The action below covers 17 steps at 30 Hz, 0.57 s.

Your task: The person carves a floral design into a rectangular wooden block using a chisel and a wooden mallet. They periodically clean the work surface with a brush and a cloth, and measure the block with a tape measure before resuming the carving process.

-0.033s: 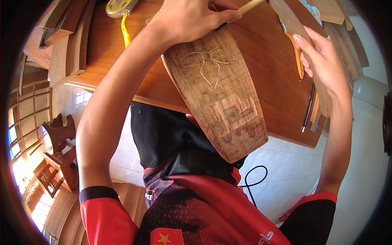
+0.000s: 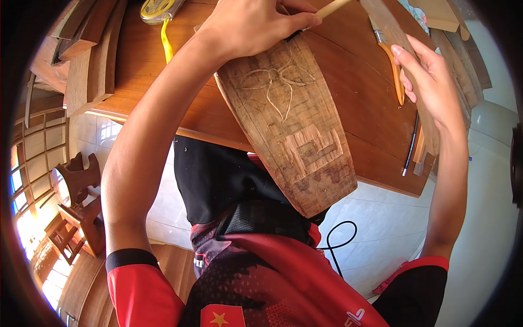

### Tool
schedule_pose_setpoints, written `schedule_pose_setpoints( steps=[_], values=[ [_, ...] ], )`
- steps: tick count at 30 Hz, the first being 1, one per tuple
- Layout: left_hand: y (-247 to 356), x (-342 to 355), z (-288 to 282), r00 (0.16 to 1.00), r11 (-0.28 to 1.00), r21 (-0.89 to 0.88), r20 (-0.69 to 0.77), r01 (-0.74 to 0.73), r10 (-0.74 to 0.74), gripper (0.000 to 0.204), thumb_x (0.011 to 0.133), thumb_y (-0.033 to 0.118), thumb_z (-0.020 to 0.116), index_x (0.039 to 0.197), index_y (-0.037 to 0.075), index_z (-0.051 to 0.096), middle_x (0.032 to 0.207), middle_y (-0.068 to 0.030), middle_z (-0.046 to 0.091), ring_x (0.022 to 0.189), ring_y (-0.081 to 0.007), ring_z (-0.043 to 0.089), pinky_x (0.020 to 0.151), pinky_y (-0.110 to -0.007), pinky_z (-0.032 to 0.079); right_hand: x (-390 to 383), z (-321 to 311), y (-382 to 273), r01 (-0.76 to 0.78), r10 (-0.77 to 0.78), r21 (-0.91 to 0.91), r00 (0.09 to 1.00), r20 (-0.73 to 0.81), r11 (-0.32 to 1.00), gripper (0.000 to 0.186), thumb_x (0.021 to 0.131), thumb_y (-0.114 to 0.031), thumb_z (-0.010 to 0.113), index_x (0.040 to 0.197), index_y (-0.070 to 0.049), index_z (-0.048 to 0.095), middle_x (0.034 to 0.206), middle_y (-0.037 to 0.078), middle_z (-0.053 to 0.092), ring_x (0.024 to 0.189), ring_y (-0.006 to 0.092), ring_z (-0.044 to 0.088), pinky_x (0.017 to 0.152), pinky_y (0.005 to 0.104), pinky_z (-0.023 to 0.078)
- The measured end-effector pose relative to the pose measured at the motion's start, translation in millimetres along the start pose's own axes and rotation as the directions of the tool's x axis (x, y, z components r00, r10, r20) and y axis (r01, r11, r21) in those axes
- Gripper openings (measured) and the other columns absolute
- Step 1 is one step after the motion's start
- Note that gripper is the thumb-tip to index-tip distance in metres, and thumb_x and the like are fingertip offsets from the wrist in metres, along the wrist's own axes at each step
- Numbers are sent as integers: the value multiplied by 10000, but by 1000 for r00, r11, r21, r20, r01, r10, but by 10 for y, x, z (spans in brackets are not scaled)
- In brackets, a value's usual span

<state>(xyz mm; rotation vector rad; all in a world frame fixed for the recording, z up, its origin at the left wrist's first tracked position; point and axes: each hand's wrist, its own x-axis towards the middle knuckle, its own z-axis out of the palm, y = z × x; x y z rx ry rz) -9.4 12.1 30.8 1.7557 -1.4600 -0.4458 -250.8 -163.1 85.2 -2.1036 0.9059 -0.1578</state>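
My left hand (image 2: 256, 27) is closed around a wooden-handled tool, apparently a chisel (image 2: 333, 8). A dark bit of it shows under the fingers, against a curved wooden board (image 2: 310, 103). Carved into that board are a three-petalled flower outline and, lower down, a patch of angular cuts in paler wood. The board slants from the table over my lap, its lower end past the table edge. In my right hand (image 2: 427, 73) is a long flat wooden stick (image 2: 389, 24). Its upper end is close to the handle's end; whether they touch I cannot tell.
An orange-handled brush (image 2: 396, 71) and a dark pencil (image 2: 411, 147) lie on the brown table (image 2: 376, 125) at the right. A yellow tape measure (image 2: 159, 10) is at the far left. Wood blocks (image 2: 98, 71) stack at the left, more pieces (image 2: 460, 65) at the right.
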Motion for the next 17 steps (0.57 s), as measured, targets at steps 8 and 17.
schedule_pose_setpoints(
  steps=[8,17],
  values=[
    [150,-25,-92,995,997,-10,62,74,-73,275,932,255,749,1121,63,801,972,-200,780,813,-290,768,789,-378,609,-135,43,52,-27,29,74,999,-17,997,253,1040,-281,637,1013,-30,629,618,-33,445,489,37,399,456,235,347],
    [108,-26,-73,999,998,-56,38,24,-22,310,936,267,741,1120,23,791,959,-215,777,805,-275,767,778,-375,605,-67,-1,102,-17,16,-10,1000,-25,1000,311,1032,-320,657,1186,-51,675,602,-29,458,479,37,409,461,245,356]
  ],
)
